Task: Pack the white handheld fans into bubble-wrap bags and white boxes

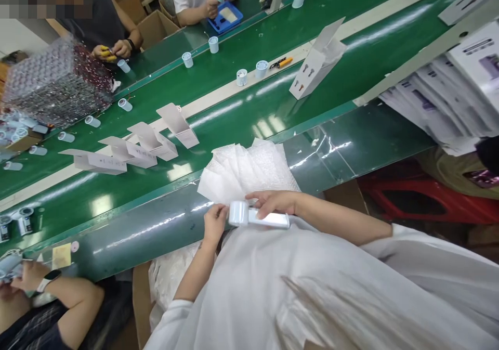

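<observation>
Head view looks down over a green worktop (128, 238) at the person's own two hands, close together and both on one white gadget (249, 215), which sits over the worktop's near edge and has a round cup-shaped head (238, 213) on a flat bar (270, 218). The left hand (215, 224) grips the head from the side, while the right hand (273, 202) lies over the top of the bar, close to the head. A fan of bubble wrap sheets (245, 170) lies on the worktop just beyond them, nearly touching the gadget. With one hand on the head and the other on the bar, the gadget looks well braced against twisting, and a level, gentle hold seems best near such thin wrap. Farther off stand folded white card inserts (177, 126), small pale cups (125, 104) and an orange-handled cutter (279, 63). At upper left, a co-worker's hands (111, 51) hold something yellow, and at the top, another co-worker's hands (213, 4) hold a cup above a blue tray (225, 17)
</observation>
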